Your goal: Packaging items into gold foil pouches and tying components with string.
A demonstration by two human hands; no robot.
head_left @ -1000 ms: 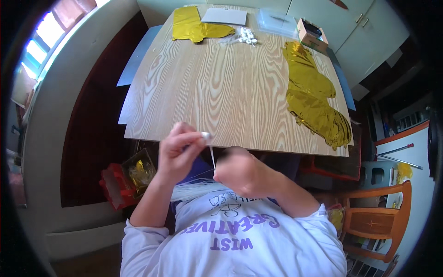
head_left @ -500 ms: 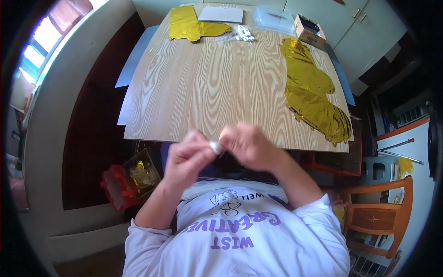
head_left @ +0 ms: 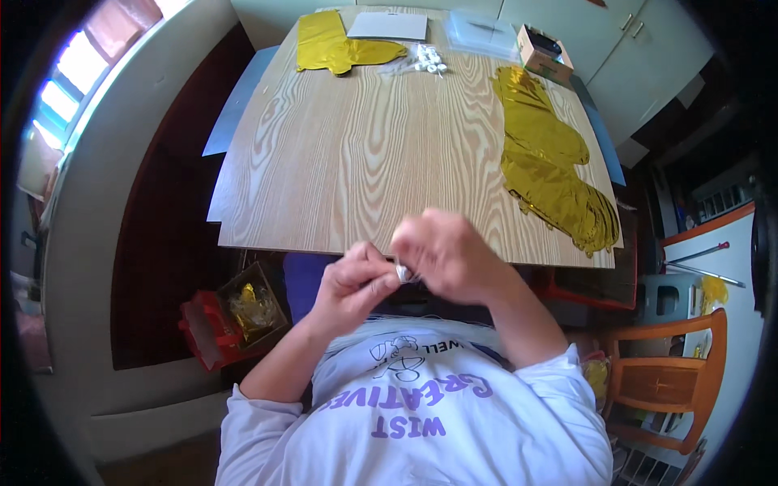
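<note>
Left hand [head_left: 354, 285] and right hand [head_left: 444, 257] are meeting just below the counter's [head_left: 365, 162] near edge, both pinching a small silvery piece [head_left: 403, 273] between fingertips (too small to tell what it is). Counter's middle is lying bare w/ wood grain showing. Gold foil balloons [head_left: 551, 162] are lying along the right edge, another gold foil [head_left: 332, 44] far left. Cardboard box [head_left: 541, 55] is sitting at the far right corner, contents unclear. Red bin [head_left: 235, 312] on the floor is holding gold foil.

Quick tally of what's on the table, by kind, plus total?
Gold foil balloons: 2, one at the far left, one along the right edge
White sheet: 1
Clear plastic bag: 1
Small cardboard box: 1
Cluster of small white pieces: 1
Total: 6
</note>
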